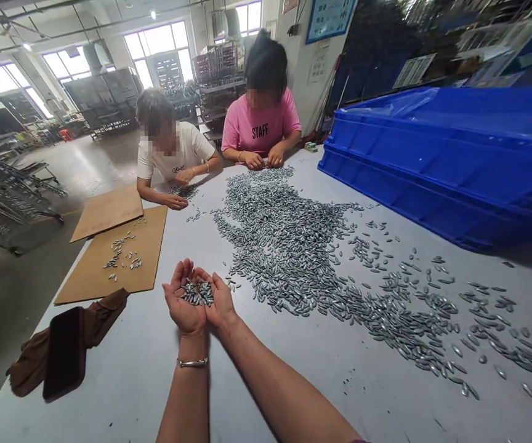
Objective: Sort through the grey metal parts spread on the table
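My left hand (pixel 185 315) and my right hand (pixel 222 303) are cupped side by side, palms up, over the white tabletop. Together they hold a small heap of silver, seed-shaped metal pieces (pixel 197 293). A bracelet circles my left wrist. Just beyond and to the right of my hands spreads a large pile of the same metal pieces (pixel 289 246), thinning out toward the right edge. To the left, more of them lie scattered on a cardboard sheet (pixel 143 246).
A phone (pixel 65 354) rests on a brown cloth (pixel 28 369) at the left. Stacked blue plastic crates (pixel 432 160) occupy the right rear. Across the table, a person in white (pixel 173 154) and a person in pink (pixel 261 129) have their hands at the metal pieces.
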